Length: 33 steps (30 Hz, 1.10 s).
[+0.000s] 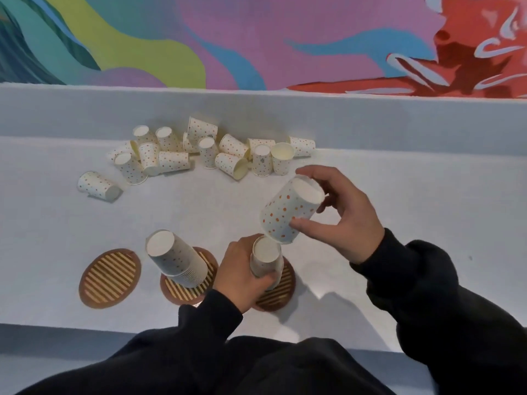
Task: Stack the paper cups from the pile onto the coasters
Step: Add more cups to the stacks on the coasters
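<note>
Three round striped wooden coasters lie near the table's front edge. The left coaster [109, 275] is bare. On the middle coaster [186, 292] stands a tall stack of upside-down dotted paper cups [176, 260]. My left hand [242, 275] grips a shorter stack of upside-down cups [265, 259] on the right coaster [278, 295]. My right hand [342, 215] holds one dotted paper cup [291, 209], base up and tilted, its rim just above that shorter stack. A pile of loose cups [199, 152] lies scattered at the back of the table.
One cup [98, 186] lies on its side apart from the pile, at the left. A low white ledge [256, 112] runs behind the pile, with a colourful mural wall above it. The white table [399, 172] stretches to the right.
</note>
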### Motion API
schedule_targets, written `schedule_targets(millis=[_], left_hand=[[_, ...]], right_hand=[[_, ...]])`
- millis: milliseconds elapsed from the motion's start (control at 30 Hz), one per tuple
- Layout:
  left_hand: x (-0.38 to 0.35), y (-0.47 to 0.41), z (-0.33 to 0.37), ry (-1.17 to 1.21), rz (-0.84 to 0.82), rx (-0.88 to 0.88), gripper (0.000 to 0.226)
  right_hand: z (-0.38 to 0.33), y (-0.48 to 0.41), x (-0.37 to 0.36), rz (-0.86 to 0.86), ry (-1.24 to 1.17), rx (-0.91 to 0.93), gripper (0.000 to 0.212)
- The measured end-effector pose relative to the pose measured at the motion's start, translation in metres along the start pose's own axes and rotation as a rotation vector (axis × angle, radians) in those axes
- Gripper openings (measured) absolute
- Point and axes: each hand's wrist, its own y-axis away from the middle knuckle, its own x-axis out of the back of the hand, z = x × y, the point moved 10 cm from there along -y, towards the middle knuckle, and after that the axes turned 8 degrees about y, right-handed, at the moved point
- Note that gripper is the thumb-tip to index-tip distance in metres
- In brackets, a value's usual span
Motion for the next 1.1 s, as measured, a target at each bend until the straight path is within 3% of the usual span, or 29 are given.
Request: schedule_targets(millis=[200, 367, 733, 1100], left_hand=[[-0.019, 0.002, -0.049, 0.152, -0.033, 0.183, 0.07], [-0.021, 0.001, -0.047, 0.144, -0.005, 0.167, 0.071], [-0.026, 0.005, -0.057, 0.172, -0.009, 0.225, 0.082], [-0.029, 0.003, -0.065, 0.148, -0.061, 0.214, 0.081]], right_hand=[[0.005, 0.021, -0.047, -0.107, 0.162, 0.054, 0.069], [0.045, 0.041, -0.092, -0.218, 0.206, -0.027, 0.068], [0.121, 0.07, -0.115, -0.241, 0.165, -0.303, 0.068], [0.125, 0.066, -0.123, -0.343, 0.221, -0.325, 0.074]])
